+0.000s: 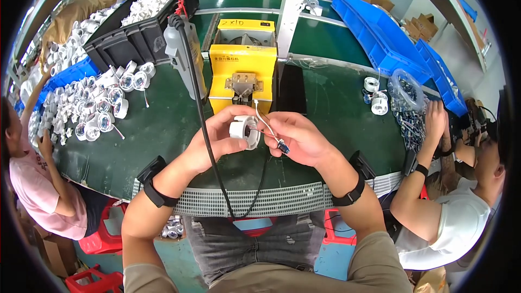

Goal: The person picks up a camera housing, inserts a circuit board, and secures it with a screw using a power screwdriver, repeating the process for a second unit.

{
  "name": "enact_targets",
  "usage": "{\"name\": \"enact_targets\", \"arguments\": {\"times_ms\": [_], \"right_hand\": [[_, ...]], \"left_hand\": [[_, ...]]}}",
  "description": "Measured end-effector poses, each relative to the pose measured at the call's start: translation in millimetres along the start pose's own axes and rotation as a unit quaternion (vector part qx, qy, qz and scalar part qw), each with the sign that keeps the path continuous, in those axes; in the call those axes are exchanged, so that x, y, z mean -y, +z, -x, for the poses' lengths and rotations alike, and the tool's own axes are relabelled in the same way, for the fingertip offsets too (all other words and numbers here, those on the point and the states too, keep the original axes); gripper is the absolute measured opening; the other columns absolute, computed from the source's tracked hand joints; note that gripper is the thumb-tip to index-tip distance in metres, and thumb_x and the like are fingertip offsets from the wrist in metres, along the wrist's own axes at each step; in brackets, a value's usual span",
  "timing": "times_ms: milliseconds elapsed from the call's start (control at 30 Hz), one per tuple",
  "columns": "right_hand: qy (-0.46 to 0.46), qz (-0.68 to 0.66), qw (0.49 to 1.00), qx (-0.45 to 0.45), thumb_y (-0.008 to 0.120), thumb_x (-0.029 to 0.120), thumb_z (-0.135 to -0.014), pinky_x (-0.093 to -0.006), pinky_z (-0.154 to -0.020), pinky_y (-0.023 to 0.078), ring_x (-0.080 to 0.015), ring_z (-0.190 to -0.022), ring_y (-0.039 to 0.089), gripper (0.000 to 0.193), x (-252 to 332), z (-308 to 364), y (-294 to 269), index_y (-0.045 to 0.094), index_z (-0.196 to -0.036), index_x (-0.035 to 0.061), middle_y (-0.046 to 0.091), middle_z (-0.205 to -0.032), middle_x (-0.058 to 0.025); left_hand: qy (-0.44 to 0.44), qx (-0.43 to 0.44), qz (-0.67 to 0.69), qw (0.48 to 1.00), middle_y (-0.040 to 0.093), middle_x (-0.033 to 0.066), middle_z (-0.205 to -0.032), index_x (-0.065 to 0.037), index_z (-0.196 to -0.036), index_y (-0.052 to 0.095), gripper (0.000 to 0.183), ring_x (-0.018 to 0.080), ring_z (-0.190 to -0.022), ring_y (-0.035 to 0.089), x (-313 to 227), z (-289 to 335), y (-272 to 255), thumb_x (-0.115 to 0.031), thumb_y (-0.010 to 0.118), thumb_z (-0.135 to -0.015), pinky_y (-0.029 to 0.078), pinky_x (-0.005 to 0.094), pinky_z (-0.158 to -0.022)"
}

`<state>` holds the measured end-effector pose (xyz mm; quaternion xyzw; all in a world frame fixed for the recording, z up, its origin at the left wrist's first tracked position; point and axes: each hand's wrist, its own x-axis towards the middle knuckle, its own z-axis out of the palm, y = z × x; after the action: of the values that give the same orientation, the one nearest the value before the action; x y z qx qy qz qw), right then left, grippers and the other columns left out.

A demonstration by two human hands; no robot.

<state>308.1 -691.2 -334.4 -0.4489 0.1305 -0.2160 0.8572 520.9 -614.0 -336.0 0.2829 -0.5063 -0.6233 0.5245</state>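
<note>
Over the bench (336,95), near its front edge, the left hand (214,138) holds a part (237,129) and the right hand (301,135) a wire (258,109), both before a machine (242,62). Loose parts (103,103) cover the left side before a bin (127,50); toward the right edge, a heap of wires (412,126) lies before trays (364,38).

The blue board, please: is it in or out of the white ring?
Out: the blue board is at the right hand, clear of the white ring.

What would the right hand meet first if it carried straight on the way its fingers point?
The right hand would probably first meet the white round part held in the left hand, though exact depth is unclear from this single view.
</note>
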Motion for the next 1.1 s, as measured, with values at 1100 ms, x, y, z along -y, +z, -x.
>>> {"name": "enact_targets", "arguments": {"times_ms": [1100], "right_hand": [[-0.263,0.539,0.785,-0.152,0.06,0.012,-0.09,-0.0293,-0.065,0.043,-0.0166,-0.072,0.051,0.01,-10.2,-0.7,22.5,0.062,-0.091,0.0018,0.049,-0.089,-0.0067]], "left_hand": [[-0.048,-0.098,0.096,0.989,0.058,0.0123,-0.121,0.0,-0.135,0.045,0.04,0.0226,-0.108,0.06,2.3,-2.5,2.6,-0.015,0.049,-0.098,0.049,0.0375,-0.095]]}}
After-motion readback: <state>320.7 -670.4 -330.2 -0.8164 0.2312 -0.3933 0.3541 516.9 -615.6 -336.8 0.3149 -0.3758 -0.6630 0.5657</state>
